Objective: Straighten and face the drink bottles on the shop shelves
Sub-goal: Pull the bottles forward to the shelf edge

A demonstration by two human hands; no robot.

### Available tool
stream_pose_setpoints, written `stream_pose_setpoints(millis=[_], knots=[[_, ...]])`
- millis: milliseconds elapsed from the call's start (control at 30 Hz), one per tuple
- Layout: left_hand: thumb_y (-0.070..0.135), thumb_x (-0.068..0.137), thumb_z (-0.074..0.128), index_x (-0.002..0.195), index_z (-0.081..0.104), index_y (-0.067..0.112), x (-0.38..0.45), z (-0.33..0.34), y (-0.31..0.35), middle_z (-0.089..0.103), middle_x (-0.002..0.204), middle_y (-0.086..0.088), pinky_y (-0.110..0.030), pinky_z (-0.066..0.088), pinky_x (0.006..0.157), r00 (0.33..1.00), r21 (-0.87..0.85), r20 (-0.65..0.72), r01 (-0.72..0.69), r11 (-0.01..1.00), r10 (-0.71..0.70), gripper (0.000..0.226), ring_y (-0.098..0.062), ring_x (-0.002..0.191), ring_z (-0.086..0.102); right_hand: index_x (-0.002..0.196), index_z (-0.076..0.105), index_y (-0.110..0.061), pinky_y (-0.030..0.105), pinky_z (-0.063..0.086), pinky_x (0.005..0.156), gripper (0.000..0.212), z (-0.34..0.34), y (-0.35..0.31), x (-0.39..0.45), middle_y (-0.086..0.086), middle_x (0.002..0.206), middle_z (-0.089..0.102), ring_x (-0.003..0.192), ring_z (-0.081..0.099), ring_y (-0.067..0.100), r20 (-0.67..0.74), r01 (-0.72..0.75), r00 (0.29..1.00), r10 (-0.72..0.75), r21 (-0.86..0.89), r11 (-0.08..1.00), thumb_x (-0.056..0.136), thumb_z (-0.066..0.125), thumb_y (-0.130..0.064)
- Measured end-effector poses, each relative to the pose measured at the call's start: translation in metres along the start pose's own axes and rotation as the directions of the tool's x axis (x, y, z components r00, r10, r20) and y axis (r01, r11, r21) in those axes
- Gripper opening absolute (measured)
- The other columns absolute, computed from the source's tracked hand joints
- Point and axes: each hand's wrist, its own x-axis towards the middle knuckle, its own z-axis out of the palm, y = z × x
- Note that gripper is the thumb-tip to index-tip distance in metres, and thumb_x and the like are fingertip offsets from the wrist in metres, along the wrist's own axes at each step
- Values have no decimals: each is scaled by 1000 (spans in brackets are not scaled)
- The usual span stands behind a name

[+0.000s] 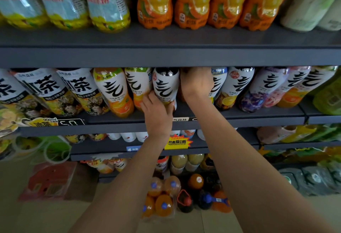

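A white-labelled bottle with a black cap (165, 87) is gripped low on its body by the left hand (157, 114), fingers curled round its base, at the front edge of the middle shelf (239, 117). The bottle stands roughly upright, label facing out. The right hand (196, 83) is reached in just beside it, toward the back of the same shelf, under the upper shelf (166, 55); its fingers are hidden, so whether anything is held cannot be told. A blue-capped bottle (217, 83) is partly covered by that hand. To the left, an orange-flavoured bottle (114, 92) is tilted and two tea bottles (60, 88) lean likewise. To the right, a purple-labelled bottle (262, 88) is tilted. Orange drink bottles (191, 0) are lined along the upper shelf's front edge. Shrink-wrapped bottles (162, 195) are seen on the floor.
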Motion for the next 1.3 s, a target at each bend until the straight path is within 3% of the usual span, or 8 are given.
stream_pose_setpoints(millis=[200,400,567,800,1000,1100,1200,1300], knots=[[28,88,62,132,35,-4,-1,-2,1,34,138,-20,-33,21,105,1000,14,3,3,1000,-3,61,-31,128,29,115,61,-12,35,43,82,28,-7,-8,8,14,121,61,113,55,34,88,-34,996,35,-7,999,94,45,-23],[30,88,61,129,37,-4,0,-1,1,35,136,-20,-34,26,106,1000,36,19,10,999,-11,58,-31,127,30,118,58,-11,35,43,86,28,-10,-14,6,13,124,58,116,52,34,119,-29,992,33,-35,999,95,44,-19],[28,87,62,131,36,-4,-1,-3,0,35,138,-21,-34,24,108,1000,9,5,18,1000,-18,60,-32,129,28,105,61,-5,34,42,74,27,-12,-4,-12,17,110,63,103,58,37,57,18,998,-16,-24,1000,95,45,-25],[30,88,62,133,33,-4,-2,-4,-4,33,138,-20,-34,21,110,1000,7,-12,17,1000,-17,63,-32,132,26,125,43,-11,33,34,62,52,-8,18,-32,14,100,65,93,61,36,-97,127,986,-134,-69,989,88,58,-44],[29,87,63,133,34,-4,-3,-3,-5,34,138,-20,-32,21,107,1000,-17,-19,14,1000,-14,63,-32,131,27,127,45,-14,33,33,57,60,-17,24,-36,15,128,48,87,61,40,-121,214,966,-228,-120,969,81,66,-46],[29,87,63,132,35,-5,-4,-4,-9,36,136,-21,-34,23,107,1000,-38,-14,7,999,-7,63,-33,130,29,128,44,-8,30,33,54,71,-20,30,-44,19,130,44,80,62,39,-123,275,947,-295,-156,949,73,75,-41],[29,87,63,131,36,-5,-4,-6,-12,36,136,-21,-33,23,106,1000,-49,-1,-12,999,12,62,-33,129,29,126,41,0,29,33,53,77,-15,37,-54,15,119,53,81,63,37,-69,336,936,-344,-111,935,70,78,-38],[28,85,65,131,36,-5,-3,-7,-9,36,136,-21,-32,23,105,1000,-33,1,-3,999,3,63,-33,129,29,134,37,-10,31,38,61,79,-11,43,-56,7,124,54,95,62,33,42,351,936,-349,-60,934,72,76,-39]])
